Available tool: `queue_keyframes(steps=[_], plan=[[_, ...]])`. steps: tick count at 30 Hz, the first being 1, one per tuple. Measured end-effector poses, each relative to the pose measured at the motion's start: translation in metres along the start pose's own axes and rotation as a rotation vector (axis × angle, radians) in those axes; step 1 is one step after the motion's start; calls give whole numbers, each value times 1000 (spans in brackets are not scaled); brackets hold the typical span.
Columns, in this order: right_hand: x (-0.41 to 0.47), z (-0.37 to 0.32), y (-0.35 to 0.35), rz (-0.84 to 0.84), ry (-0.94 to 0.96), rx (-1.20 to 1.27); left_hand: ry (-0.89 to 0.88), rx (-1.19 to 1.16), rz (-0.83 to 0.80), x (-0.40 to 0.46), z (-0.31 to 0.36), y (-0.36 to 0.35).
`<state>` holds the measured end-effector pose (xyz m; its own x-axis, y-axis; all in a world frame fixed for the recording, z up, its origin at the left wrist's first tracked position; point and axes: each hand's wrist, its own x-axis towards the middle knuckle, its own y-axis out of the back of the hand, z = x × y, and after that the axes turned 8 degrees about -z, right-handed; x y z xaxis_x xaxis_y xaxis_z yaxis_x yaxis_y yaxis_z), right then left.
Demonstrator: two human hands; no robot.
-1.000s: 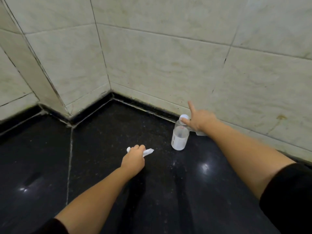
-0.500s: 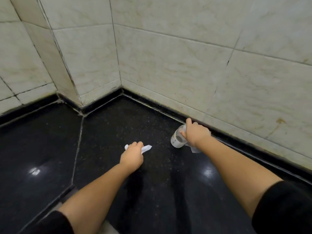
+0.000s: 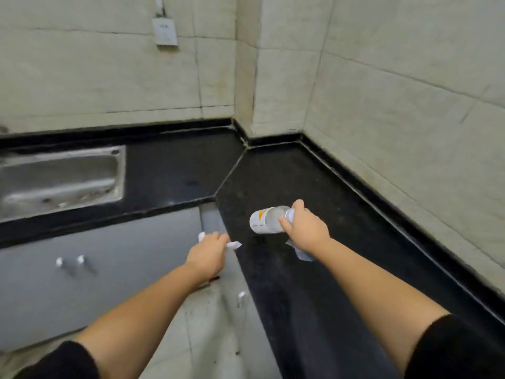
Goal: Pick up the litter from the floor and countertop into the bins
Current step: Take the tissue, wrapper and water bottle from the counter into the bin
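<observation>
My right hand point(image 3: 306, 229) grips a small clear plastic bottle point(image 3: 266, 220) by its neck end, holding it on its side just above the black countertop point(image 3: 287, 176). A pale scrap of wrapper point(image 3: 302, 254) hangs below that hand; whether it is held I cannot tell. My left hand point(image 3: 209, 251) is closed around a crumpled white paper point(image 3: 233, 245), whose ends stick out on both sides of the fist. This hand hovers past the counter's front edge, over the cabinet fronts.
A steel sink point(image 3: 58, 181) is set into the counter at the left. Grey cabinet doors point(image 3: 114, 258) with small knobs lie below. Tiled walls close the corner, with a wall socket point(image 3: 164, 31) up high. Pale floor tiles point(image 3: 207, 337) show between my arms.
My right hand tipped the upright bottle over and lifted it off the counter. Both hands drew back toward me with their litter, and my view pulled back and swung left, bringing the sink and cabinets into sight.
</observation>
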<state>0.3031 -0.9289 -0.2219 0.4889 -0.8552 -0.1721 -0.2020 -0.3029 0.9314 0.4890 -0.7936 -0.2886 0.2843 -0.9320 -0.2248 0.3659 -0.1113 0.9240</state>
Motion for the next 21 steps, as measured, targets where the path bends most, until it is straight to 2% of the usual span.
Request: queue_keyframes(steps=[6,11,18,21], plan=[[-43,-122,-57,-150,319,-62,395,-62,134,-144,-102,9],[-121,-216,-106,-250,558,-140,677,-101,244,-299,-162,-8],[-313,-302,-195,-403,801,-184,972,-170,290,-558,-165,-84],[-420,-325,-244,-538,892,-228,1126,-222,267,-682,-151,-137]])
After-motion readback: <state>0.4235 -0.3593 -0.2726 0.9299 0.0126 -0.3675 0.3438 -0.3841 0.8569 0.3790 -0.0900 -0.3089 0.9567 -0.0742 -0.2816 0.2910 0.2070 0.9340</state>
